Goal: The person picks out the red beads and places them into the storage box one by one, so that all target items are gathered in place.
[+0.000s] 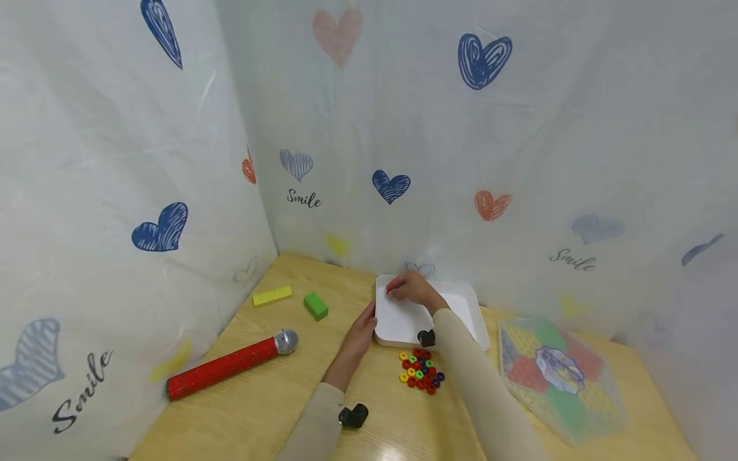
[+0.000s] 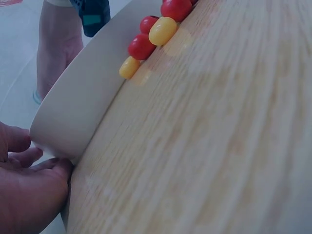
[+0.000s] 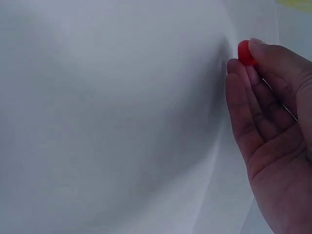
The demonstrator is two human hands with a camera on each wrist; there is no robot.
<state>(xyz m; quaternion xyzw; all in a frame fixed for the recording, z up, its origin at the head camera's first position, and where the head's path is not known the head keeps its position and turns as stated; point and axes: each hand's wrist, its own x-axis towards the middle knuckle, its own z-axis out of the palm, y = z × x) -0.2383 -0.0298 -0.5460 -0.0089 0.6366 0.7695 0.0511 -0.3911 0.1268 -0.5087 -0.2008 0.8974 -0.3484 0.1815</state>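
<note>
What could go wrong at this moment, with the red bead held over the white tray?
The right hand pinches the red bead only at its fingertips, so it might slip and bounce out of the white tray. The left hand touches the tray's near corner; a push might slide the tray. The bead pile lies right against the tray's front wall and under the right forearm, so a dragging sleeve or shifting tray could scatter beads.

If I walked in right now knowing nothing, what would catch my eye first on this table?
Probably the right hand over the far left corner of the white tray, pinching a red bead, while the left hand touches the tray's left edge. Next, the pile of coloured beads just in front of the tray. Then the red microphone lying at the left.
</note>
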